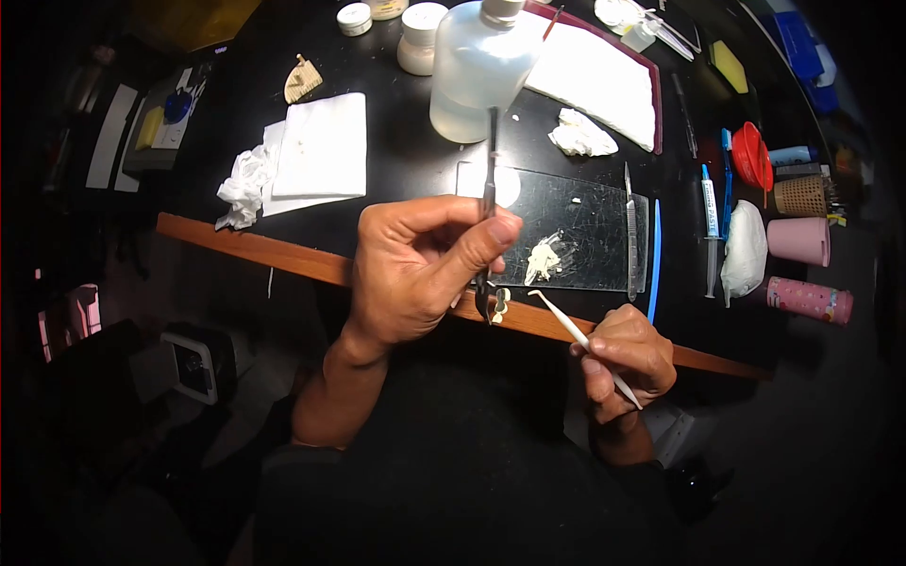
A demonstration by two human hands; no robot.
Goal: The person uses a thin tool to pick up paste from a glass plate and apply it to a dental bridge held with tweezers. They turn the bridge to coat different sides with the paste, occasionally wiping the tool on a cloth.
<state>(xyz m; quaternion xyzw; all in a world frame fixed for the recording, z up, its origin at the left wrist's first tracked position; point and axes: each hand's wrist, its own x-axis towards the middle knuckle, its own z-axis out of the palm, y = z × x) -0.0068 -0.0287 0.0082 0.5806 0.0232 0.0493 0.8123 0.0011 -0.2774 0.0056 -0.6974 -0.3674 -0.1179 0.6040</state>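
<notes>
My left hand [425, 259] is closed in a pinch around a slim dark metal tool [491, 170], held upright over the table's front edge. At the tool's lower end is a small cream tooth-shaped piece [501, 304], like a dental crown or bridge. Between the fingers and thumb of my right hand [630, 363] is a white double-ended dental instrument [566, 325], its hooked tip pointing toward the tooth piece, with a gap between them. Just beyond both hands, a smear of cream paste [543, 261] lies on a dark glass slab [590, 203].
A large translucent bottle [477, 80] stands behind the slab, beside a white-lined tray [604, 80]. Folded tissue [321, 146] lies left. A metal spatula [630, 236] rests along the slab's right side; a syringe [710, 222] and pink cup [798, 241] are farther right.
</notes>
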